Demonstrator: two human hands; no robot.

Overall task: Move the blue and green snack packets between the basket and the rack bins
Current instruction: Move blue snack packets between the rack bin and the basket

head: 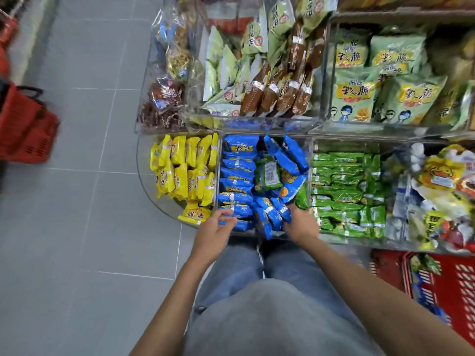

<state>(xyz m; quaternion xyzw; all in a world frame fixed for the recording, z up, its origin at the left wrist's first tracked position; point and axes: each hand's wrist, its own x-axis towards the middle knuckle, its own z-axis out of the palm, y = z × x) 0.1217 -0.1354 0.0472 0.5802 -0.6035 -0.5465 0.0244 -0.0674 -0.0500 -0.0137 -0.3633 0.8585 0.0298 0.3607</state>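
Head view, blue bin [220, 163].
Left hand [217, 227] is pinching one blue packet [243, 225]; right hand [300, 224] is gripping a bunch [272, 214].

Bright, even light comes from overhead, leaving shadows faint. Pale glare streaks the clear bin fronts [257, 123]. The wide lens bows the floor tiles [90, 124] and smears the red basket [25, 129] at the left edge; the blue packets [239, 173] mid-frame look fairly sharp
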